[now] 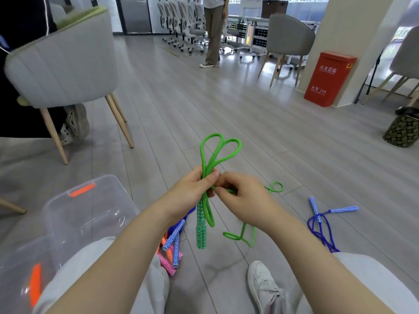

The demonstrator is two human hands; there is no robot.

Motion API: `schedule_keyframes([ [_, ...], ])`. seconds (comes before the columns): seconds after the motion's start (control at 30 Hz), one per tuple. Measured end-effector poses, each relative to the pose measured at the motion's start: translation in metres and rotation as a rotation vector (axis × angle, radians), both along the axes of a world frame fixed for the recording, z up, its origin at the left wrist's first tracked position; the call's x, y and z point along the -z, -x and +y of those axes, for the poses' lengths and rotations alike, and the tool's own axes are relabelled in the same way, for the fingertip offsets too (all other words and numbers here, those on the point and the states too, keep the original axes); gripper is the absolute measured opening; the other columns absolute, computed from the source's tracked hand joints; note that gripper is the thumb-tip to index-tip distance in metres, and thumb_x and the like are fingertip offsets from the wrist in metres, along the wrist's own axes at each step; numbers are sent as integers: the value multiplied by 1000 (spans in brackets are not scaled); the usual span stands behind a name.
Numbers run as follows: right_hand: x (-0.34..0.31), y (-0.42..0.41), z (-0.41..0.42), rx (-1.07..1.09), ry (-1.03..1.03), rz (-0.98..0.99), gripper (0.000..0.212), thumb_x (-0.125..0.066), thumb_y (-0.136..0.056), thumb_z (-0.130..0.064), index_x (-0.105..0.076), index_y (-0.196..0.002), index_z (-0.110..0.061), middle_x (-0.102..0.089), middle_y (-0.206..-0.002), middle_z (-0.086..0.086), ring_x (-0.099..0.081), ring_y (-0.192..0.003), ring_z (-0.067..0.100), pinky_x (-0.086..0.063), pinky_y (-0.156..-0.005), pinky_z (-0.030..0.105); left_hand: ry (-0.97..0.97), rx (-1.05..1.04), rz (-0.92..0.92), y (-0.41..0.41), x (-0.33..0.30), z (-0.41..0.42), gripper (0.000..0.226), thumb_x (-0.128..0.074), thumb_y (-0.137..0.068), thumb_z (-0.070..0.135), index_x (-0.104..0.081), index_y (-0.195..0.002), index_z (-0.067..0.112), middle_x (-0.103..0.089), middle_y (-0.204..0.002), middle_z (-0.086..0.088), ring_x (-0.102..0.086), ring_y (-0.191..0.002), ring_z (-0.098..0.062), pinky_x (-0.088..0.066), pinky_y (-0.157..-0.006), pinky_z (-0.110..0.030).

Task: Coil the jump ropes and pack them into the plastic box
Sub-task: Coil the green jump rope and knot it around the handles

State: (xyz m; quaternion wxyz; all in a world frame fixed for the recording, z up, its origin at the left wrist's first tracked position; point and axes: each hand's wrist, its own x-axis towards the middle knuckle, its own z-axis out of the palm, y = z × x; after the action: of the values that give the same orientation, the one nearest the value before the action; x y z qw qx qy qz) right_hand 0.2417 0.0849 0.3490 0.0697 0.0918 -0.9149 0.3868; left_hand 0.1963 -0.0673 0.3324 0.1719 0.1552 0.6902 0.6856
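Grey plank flooring is seen beneath a limp green braided jump rope [205, 177], bundled at centre. It is gripped by the left hand [195, 185] and pinched by the right hand [240, 198]; soft loops are best held mid-bundle. A clear plastic box [86, 214] sits at eight o'clock.

- You can read "119" in white on the red box [327, 80] by the pillar.
- Its larger white Chinese characters above stay too blurred for you.

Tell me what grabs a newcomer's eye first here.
The green rope stands out at centre, its loops gripped by the left hand while the right hand pinches a strand. A clear box sits on the floor at left, a blue rope lies at right, and a red bin stands beyond.
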Motion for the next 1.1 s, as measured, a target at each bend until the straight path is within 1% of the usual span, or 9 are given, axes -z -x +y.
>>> schedule_keyframes([
  [0.1, 1, 1, -2, 48, 3, 9, 3, -61, -91, -24, -59, -89, -26, -61, -71, -17, -55, -69, -7, -39, -59, 8, 64, -40, 22, 1, 0, 0, 25, -51, -99, 31, -61, -101, 9, -59, -87, -6, -54, -81, -18, -49, -81, -36],
  [0.2, 2, 3, -1, 74, 47, 6, 15, -63, -89, -28, -48, -87, -28, -58, -71, -10, -51, -62, 3, -38, -58, 15, 26, -78, -43, 3, 1, 1, 24, -47, -100, 30, -58, -89, 12, -51, -76, -3, -51, -71, -15, -48, -68, -26],
  [0.4, -2, 8, 18, 48, -13, -101, 28, -60, -85, -50, -59, -81, -23, -51, -61, -6, -44, -57, 10, -41, -61, 33, -355, -177, -295, 12, -13, -1, 28, -41, -102, 26, -51, -79, 14, -62, -76, -3, -65, -75, -17, -58, -75, -34],
  [0.47, -6, 10, 34, 76, 29, -122, 25, -62, -87, -46, -61, -80, -23, -49, -60, -7, -44, -58, 11, -40, -62, 32, -486, -231, -349, 19, -19, -9, 29, -37, -103, 28, -49, -79, 16, -63, -70, -1, -69, -77, -18, -57, -82, -39],
  [0.53, -10, 12, 54, 116, 43, -122, 19, -64, -86, -41, -62, -79, -23, -50, -60, -7, -44, -58, 11, -40, -63, 31, -569, -299, -396, 28, -22, -21, 31, -35, -103, 31, -45, -78, 18, -54, -57, 5, -68, -68, -14, -55, -82, -39],
  [0.67, -20, 11, 83, 210, 53, -89, 8, -63, -89, -23, -65, -82, -23, -53, -65, -6, -42, -55, 7, -37, -59, 27, -720, -501, -502, 44, -21, -43, 34, -36, -104, 33, -39, -73, 20, -39, -44, 9, -51, -48, -9, -51, -82, -36],
  [0.8, -20, 13, 80, 312, 76, -38, 12, -59, -92, -22, -65, -83, -27, -53, -69, -4, -44, -59, 9, -36, -58, 26, -576, -486, -433, 41, -18, -40, 29, -39, -103, 21, -41, -75, 17, -41, -47, 6, -44, -50, -11, -52, -75, -31],
  [0.93, -13, 15, 52, 246, 191, -18, 13, -62, -91, -20, -66, -81, -28, -52, -65, -8, -43, -56, 4, -36, -56, 17, -330, -335, -239, 29, -13, -25, 21, -43, -101, 12, -46, -81, 14, -45, -64, 1, -43, -50, -8, -51, -64, -26],
  [1.1, -6, 13, 15, 85, 250, -52, 8, -63, -90, -20, -69, -85, -23, -54, -57, -15, -45, -52, -1, -35, -55, 14, 18, -122, -56, 9, -8, -9, 17, -46, -101, 17, -60, -95, 10, -67, -79, -1, -63, -72, -13, -54, -74, -29],
])
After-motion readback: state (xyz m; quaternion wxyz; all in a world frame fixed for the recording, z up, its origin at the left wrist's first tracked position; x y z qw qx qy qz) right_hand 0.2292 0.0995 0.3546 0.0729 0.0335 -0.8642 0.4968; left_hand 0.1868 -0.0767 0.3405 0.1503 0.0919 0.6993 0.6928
